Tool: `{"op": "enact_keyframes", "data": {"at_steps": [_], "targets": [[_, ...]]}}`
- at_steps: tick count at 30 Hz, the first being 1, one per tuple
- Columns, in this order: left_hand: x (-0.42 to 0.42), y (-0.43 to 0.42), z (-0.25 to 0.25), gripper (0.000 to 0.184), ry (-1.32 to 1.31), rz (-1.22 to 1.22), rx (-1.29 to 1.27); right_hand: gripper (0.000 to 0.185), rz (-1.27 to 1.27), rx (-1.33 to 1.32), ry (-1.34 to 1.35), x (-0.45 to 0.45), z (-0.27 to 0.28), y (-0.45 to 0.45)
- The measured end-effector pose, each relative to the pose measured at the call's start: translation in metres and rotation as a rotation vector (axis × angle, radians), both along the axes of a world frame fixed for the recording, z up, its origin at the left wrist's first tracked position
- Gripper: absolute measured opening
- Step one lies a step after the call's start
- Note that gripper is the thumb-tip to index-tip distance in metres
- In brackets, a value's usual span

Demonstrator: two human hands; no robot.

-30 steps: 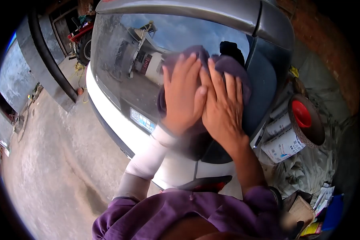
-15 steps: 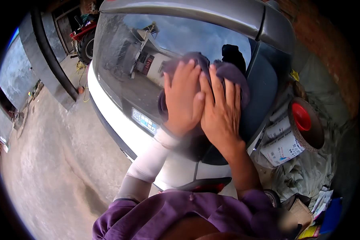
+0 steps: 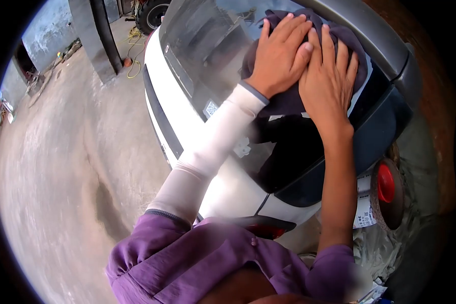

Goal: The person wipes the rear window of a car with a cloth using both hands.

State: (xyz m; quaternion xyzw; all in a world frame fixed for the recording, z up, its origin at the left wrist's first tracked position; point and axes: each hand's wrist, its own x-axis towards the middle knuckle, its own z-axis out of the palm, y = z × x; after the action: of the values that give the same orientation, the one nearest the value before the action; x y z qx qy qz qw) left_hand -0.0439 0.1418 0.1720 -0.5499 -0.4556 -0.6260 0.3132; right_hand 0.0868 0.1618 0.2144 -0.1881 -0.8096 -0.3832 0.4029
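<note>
evidently, the fingers of the left hand (image 3: 280, 60) were laid flat and slightly apart, and those of the right hand (image 3: 328, 86) were stretched out with gaps between them; nothing was clamped by either. the dark cloth (image 3: 287, 104) was spread beneath the fingers, against the rear window (image 3: 202, 61) of the vehicle (image 3: 180, 101). because the cloth seemed pinned by flat pressure alone, it was judged liable to bunch or slip out from under the fingers if that pressure were made uneven; the rear window could then be smeared by bare skin. any grit caught in the folds could cause scratches, though none could be made out. down and left of the left fingers, a printed sticker (image 3: 211, 108) might be snagged at its edge if the cloth were dragged that way.
</note>
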Motion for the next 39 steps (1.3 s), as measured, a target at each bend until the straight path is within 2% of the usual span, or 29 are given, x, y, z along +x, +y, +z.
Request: {"op": "enact_keyframes", "data": {"at_steps": [3, 6, 10, 11, 14, 15, 18, 19, 20, 22, 24, 25, 27, 32, 34, 36, 37, 39], "targets": [[-0.02, -0.007, -0.02, 0.041, -0.104, 0.012, -0.022, 0.044, 0.017, -0.041, -0.083, -0.028, -0.01, -0.001], [-0.036, -0.025, -0.065, 0.043, -0.241, 0.054, -0.099, 0.045, 0.064, -0.069, -0.171, -0.054, -0.041, -0.013], [-0.035, -0.061, -0.116, 0.045, -0.469, 0.011, -0.131, 0.044, 0.134, -0.255, -0.34, -0.077, -0.079, -0.042], [-0.026, -0.073, -0.123, 0.046, -0.52, 0.056, -0.183, 0.044, 0.113, -0.421, -0.446, -0.079, -0.077, -0.055], [-0.022, -0.084, -0.154, 0.047, -0.648, 0.086, -0.25, 0.038, 0.184, -0.46, -0.554, -0.089, -0.099, -0.063], [-0.006, -0.11, -0.132, 0.049, -0.456, 0.35, -0.474, 0.035, 0.227, -0.425, -0.571, -0.093, -0.109, -0.062], [-0.028, -0.082, -0.21, 0.052, -0.529, 0.334, -0.443, 0.028, 0.344, -0.348, -0.588, -0.102, -0.143, -0.053], [-0.022, -0.082, -0.216, 0.054, -0.747, 0.136, -0.193, 0.026, 0.381, -0.339, -0.575, -0.105, -0.154, -0.05], [-0.018, -0.083, -0.221, 0.056, -0.756, 0.127, -0.174, 0.025, 0.417, -0.331, -0.561, -0.107, -0.162, -0.047], [-0.009, -0.089, -0.213, 0.059, -0.775, 0.106, -0.138, 0.025, 0.428, -0.283, -0.549, -0.104, -0.158, -0.047], [-0.005, -0.093, -0.2, 0.061, -0.499, 0.32, -0.305, 0.025, 0.359, -0.282, -0.587, -0.098, -0.148, -0.049], [-0.006, -0.094, -0.184, 0.062, -0.347, 0.421, -0.377, 0.026, 0.391, -0.245, -0.512, -0.096, -0.14, -0.045], [0.003, -0.095, -0.14, 0.053, -0.408, 0.293, -0.279, 0.029, 0.44, -0.167, -0.36, -0.088, -0.118, -0.029], [-0.002, -0.058, -0.075, 0.053, -0.226, 0.147, -0.119, 0.036, 0.33, -0.084, -0.196, -0.053, -0.043, -0.009], [-0.009, -0.034, -0.05, 0.051, -0.364, -0.002, -0.153, 0.04, 0.274, -0.106, -0.108, -0.039, -0.022, 0.001], [-0.004, -0.022, -0.026, 0.042, -0.294, -0.153, -0.097, 0.045, 0.193, -0.072, -0.055, -0.015, 0.001, 0.007], [-0.001, -0.019, -0.014, 0.044, -0.222, -0.232, -0.118, 0.047, 0.116, -0.089, -0.045, -0.002, 0.011, 0.007], [0.01, -0.017, 0.004, 0.043, -0.105, -0.316, -0.138, 0.047, 0.119, -0.055, 0.014, 0.022, 0.018, 0.016]]}}
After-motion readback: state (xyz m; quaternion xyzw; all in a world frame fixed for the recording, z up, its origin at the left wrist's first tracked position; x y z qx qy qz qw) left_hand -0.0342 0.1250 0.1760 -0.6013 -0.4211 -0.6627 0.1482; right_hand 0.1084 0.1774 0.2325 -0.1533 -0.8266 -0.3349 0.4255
